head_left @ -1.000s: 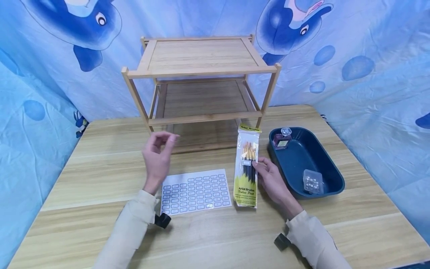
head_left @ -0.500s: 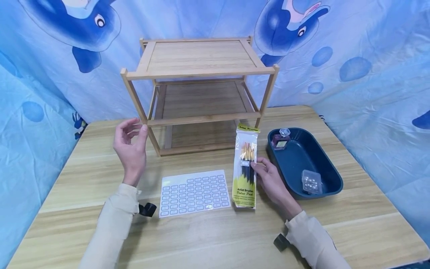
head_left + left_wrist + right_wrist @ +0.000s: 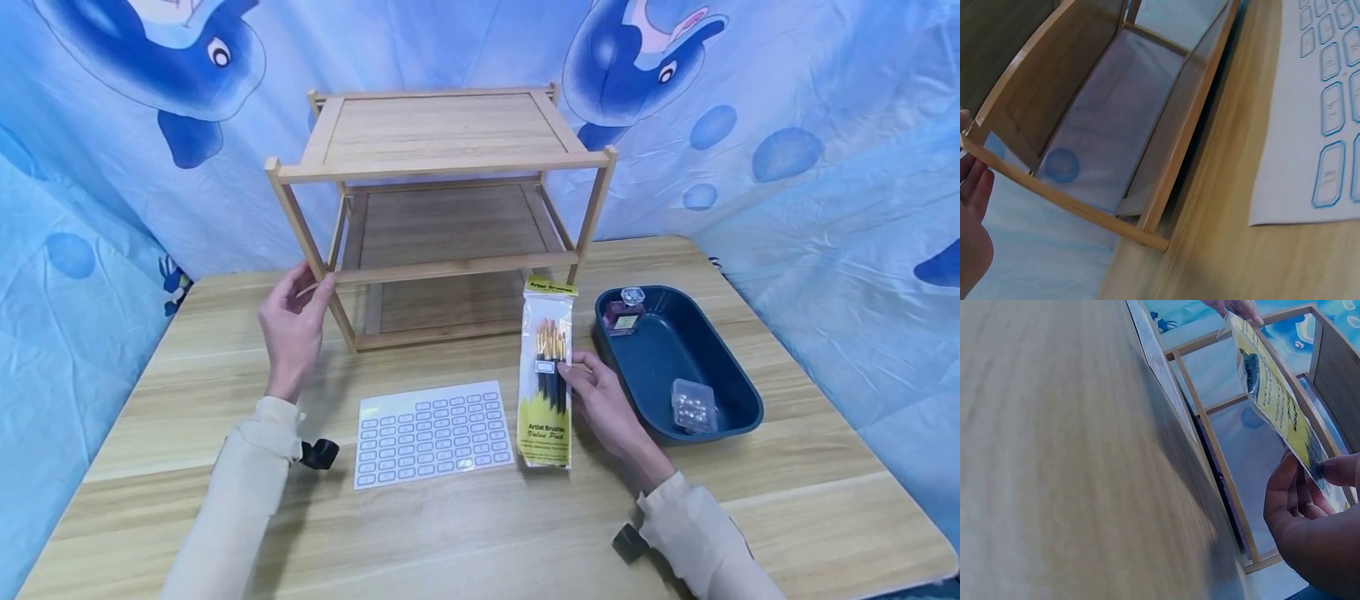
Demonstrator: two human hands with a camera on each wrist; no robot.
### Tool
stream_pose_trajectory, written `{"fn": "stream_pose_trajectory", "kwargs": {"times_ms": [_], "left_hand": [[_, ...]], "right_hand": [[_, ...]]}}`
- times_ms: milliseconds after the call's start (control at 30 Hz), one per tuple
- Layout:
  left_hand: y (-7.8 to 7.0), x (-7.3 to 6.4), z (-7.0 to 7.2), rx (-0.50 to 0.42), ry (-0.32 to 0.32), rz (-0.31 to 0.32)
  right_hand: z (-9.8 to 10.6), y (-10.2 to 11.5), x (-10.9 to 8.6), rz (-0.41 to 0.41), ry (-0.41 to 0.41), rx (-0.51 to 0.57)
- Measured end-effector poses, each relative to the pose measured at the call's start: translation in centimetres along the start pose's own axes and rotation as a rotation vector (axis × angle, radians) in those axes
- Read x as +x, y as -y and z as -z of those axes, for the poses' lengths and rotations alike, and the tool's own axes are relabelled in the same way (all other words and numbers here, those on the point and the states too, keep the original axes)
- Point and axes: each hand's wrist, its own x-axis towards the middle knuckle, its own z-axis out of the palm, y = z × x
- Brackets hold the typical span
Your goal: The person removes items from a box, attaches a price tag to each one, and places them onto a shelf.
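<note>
In the head view, a clear pack of artist brushes (image 3: pixel 545 425) with a yellow lower part stands raised before the shelf, a small white label on it. My right hand (image 3: pixel 603 402) pinches its right edge, thumb in front and fingers behind, as the right wrist view shows too. My left hand (image 3: pixel 292 329) grips the left front post of the three-tier wooden shelf (image 3: pixel 442 268) near the middle tier. In the left wrist view, the fingers (image 3: pixel 979 194) lie behind that post. Below the hands lies a white sheet of blue-bordered labels (image 3: pixel 435 433).
Right of the brushes stands a dark blue basin (image 3: pixel 667 354). It holds a perfume bottle (image 3: pixel 624 317) and a small clear box (image 3: pixel 693 408) of round beads or similar pieces. A blue patterned curtain (image 3: pixel 825 275) hangs around the wooden table (image 3: pixel 150 467).
My left hand has moved left from above the label sheet to the shelf's left front post and taken hold of it. The right hand keeps the brush pack nearly in place.
</note>
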Motion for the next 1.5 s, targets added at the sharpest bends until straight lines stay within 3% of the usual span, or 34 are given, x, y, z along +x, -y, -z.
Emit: {"fn": "stream_pose_trajectory", "kwargs": {"times_ms": [233,667,1100,1500], "left_hand": [[0.1,0.3,0.2,-0.002,0.011,0.021],[0.2,0.1,0.0,-0.031,-0.028,0.016],[1.0,0.0,-0.1,-0.045,-0.032,-0.003],[0.8,-0.1,-0.1,-0.025,-0.063,0.001]], "right_hand": [[-0.2,0.3,-0.2,0.011,0.004,-0.014],[0.0,2.1,-1.1,0.078,-0.005,-0.027],[-0.3,6.1,-2.4,0.163,0.023,0.033],[-1.5,10.6,-1.2,0.266,0.08,0.027]]}}
